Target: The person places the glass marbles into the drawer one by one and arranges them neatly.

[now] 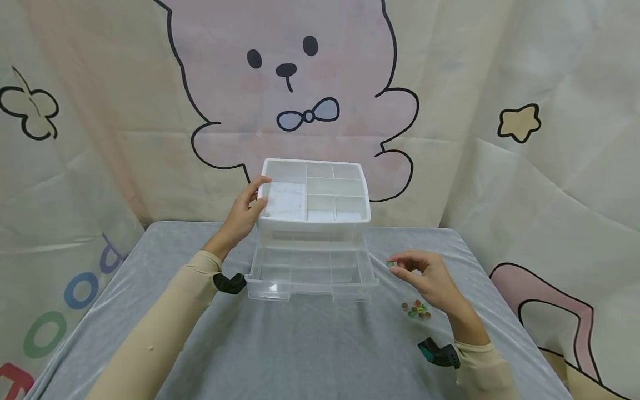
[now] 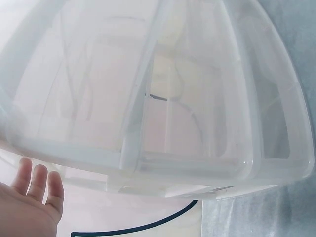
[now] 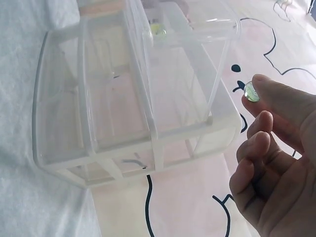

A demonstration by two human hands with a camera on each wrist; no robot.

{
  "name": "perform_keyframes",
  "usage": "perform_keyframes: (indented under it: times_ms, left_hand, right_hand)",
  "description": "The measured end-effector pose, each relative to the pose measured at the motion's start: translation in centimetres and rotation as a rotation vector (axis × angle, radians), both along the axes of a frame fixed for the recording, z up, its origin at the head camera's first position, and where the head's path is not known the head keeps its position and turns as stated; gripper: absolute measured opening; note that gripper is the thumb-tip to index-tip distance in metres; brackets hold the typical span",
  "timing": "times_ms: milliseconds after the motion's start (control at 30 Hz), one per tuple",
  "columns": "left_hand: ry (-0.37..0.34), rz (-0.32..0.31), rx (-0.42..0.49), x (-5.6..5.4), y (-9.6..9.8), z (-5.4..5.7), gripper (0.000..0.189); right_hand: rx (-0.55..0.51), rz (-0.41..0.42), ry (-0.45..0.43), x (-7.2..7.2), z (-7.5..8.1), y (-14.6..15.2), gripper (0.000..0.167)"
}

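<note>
On the left cloth (image 1: 55, 194), coloured letters are climbing: a red letter (image 1: 16, 373), which the head view's edge is cutting off, a green "o" (image 1: 28, 336), a blue "o" (image 1: 67, 290) and seemingly a purple "d" (image 1: 103, 261).

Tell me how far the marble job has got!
Looks done: the drawer is pulled out, with a yellow-green marble inside. In hand: the right hand pinches a greenish marble; the left hand holds the box. Probably left: the loose marbles on the cloth, if they all go in.

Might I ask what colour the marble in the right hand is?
The marble is clear and pale green, seen best in the right wrist view.
</note>
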State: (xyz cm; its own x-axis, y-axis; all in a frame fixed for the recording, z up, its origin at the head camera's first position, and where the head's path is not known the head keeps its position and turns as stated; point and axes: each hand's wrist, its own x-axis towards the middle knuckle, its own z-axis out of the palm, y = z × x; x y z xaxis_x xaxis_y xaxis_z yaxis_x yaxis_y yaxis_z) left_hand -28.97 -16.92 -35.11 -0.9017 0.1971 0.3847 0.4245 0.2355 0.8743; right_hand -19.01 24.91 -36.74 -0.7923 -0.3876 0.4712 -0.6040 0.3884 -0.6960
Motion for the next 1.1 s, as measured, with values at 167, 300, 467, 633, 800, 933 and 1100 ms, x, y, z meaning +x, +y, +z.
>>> perform_keyframes:
  times_ms: [167,300,467,633,800,933,1100]
  left_hand:
    - [0.001,0.004,-0.006,-0.1,0.0,0.0,0.046]
    - [0.007,0.005,-0.004,-0.1,-0.1,0.0,0.046]
    - [0.005,-0.002,-0.006,0.0,-0.1,0.0,0.046]
    - [0.004,-0.005,-0.005,-0.1,-0.1,-0.1,0.047]
    - [0.008,-0.007,-0.003,-0.1,-0.1,-0.2,0.047]
    - [0.008,-0.006,-0.003,-0.1,-0.1,-0.1,0.046]
    - [0.009,-0.005,0.0,-0.1,-0.1,-0.1,0.046]
  right_hand:
    - [-0.007,0.046,0.014,0.1,0.3,-0.4,0.018]
    - [-0.007,0.07,0.021,0.4,0.8,-1.0,0.018]
    - [-0.005,0.084,0.014,0.6,1.3,-1.6,0.018]
    - [-0.012,0.103,-0.001,0.5,1.3,-2.2,0.019]
    - [-0.019,0.126,0.005,0.3,1.2,-2.8,0.019]
    - [-0.015,0.138,0.001,0.2,1.0,-3.2,0.019]
    - [-0.003,0.133,-0.023,0.1,1.1,-3.6,0.018]
